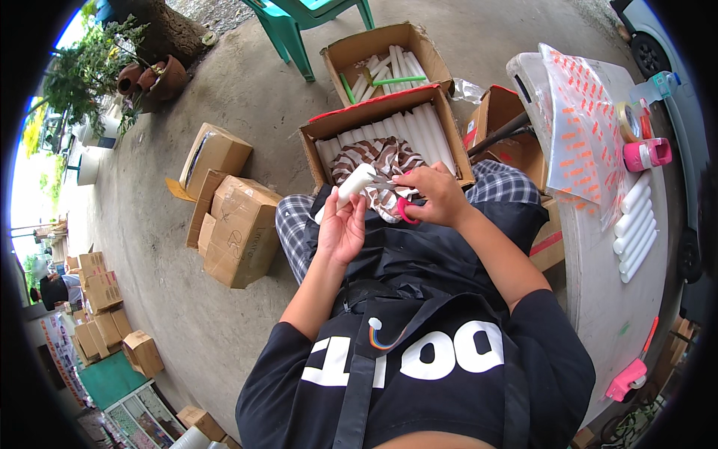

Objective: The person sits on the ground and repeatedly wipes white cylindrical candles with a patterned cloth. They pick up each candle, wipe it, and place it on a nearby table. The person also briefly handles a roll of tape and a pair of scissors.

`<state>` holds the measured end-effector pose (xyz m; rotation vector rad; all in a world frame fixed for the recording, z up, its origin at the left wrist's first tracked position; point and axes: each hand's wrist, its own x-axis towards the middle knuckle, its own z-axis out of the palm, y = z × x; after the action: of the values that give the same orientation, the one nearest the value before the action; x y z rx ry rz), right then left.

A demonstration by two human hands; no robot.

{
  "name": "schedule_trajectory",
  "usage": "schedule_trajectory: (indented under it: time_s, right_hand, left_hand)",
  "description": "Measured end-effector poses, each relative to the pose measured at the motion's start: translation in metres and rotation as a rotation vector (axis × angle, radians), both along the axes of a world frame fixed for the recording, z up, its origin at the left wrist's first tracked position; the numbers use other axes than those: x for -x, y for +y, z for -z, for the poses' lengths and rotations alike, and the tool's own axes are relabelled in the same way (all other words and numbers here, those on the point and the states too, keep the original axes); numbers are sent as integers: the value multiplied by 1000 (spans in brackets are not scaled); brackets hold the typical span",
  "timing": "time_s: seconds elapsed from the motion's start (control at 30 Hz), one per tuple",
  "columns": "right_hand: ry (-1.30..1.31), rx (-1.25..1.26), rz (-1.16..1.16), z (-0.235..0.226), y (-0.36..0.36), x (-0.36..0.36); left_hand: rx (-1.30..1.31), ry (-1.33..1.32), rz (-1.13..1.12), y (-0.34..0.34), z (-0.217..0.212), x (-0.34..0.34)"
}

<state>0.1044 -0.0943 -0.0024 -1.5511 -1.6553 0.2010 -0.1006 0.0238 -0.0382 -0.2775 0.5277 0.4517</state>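
Note:
My left hand (342, 230) is closed round a thick white candle (353, 185), its upper end tilted toward the right. In my right hand (437, 196) is a pair of scissors (404, 210) with pink handles, its blades meeting the top of the candle, where the wick would be. Whether the blades are apart is too small to tell. Under both hands, a crumpled brown-and-white patterned cloth (378, 155) lies partly over the near cardboard box (315, 166), which holds rows of white candles (422, 133). A black apron (404, 258) covers my lap.
Beyond stands another box (340, 56) with loose candles and green sticks. Closed cartons (243, 232) sit at left. On the right-hand table (591, 299) lie printed plastic bags (580, 135), several candles (636, 224), a pink roll (647, 155) and a pink tape dispenser (627, 380). A green chair (288, 34) stands ahead.

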Motion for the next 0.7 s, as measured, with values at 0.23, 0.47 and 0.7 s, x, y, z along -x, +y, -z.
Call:
schedule_trajectory:
  time_s: [0.23,0.47,0.7]
  right_hand:
    - [37,-9,-41,16,-3,-3]
    - [808,347,46,13,-8,6]
    - [698,452,23,5,-4,18]
  left_hand:
    - [-57,37,-22,5,2,4]
    - [-1271,963,254,13,-7,4]
    - [-2242,1325,492,12,-34,15]
